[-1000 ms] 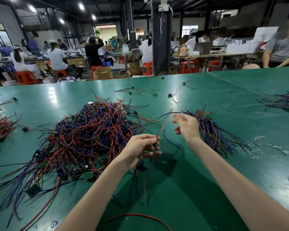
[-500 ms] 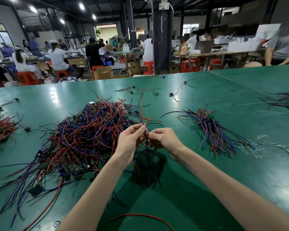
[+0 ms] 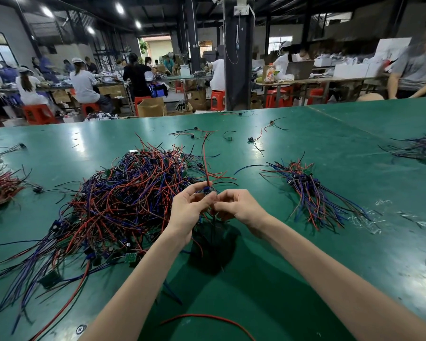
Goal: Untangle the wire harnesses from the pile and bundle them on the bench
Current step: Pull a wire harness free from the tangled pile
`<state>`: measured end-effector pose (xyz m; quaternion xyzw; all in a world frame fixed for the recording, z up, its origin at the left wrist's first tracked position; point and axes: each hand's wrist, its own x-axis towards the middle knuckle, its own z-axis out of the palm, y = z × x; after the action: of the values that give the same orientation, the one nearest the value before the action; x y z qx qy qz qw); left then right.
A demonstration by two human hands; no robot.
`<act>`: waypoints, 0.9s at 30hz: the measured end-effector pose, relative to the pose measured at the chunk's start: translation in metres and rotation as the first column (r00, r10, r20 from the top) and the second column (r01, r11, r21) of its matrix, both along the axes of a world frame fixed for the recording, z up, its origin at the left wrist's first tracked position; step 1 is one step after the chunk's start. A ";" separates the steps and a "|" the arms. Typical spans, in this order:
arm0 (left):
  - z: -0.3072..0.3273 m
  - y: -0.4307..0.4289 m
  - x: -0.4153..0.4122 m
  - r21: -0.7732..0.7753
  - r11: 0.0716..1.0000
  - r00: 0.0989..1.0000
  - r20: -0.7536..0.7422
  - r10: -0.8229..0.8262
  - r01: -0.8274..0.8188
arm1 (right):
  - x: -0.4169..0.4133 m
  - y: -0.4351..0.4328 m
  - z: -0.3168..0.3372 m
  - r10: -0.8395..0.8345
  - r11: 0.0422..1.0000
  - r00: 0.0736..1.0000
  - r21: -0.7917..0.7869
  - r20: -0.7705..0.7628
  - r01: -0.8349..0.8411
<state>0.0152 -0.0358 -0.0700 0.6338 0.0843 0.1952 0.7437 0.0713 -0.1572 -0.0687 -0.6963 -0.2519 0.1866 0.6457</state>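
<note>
Wire harnesses (image 3: 123, 203) lie mostly in one tangled pile on the green bench (image 3: 280, 279), and that pile looks no smaller than it did a second ago. Far left of the pile sits a separate red heap (image 3: 0, 190), untouched.

At the pile's near right edge, the left hand (image 3: 190, 212) pinches a single harness (image 3: 207, 190) by its small blue part, thumb and fingers curled on it. A red lead stands up from the pinch over the pile's right edge, and dark leads hang below.

The change is in the right hand (image 3: 239, 207). A second ago it was spread and empty, well right of the pile by the sorted bundle (image 3: 305, 188). Now it is against the left hand, with its fingertips closed on the same harness. Which lead it pinches is hard to say, since the fingers overlap.

Both hands therefore now hold one harness, lifted free of the pile (the leads looked slack before). That probably means the person is straightening it before it joins the bundle to the right. Most of the sorting is still to do.
</note>
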 end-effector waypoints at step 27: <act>-0.003 0.006 0.006 -0.014 0.992 0.993 0.000 0.122 -0.122 | -0.006 -0.007 0.003 0.165 0.980 0.985 -0.103 -0.044 -0.169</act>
<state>0.0211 -0.0303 -0.0725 0.6222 0.1242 0.2399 0.7347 0.0649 -0.1641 -0.0654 -0.7028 -0.2877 0.2656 0.5939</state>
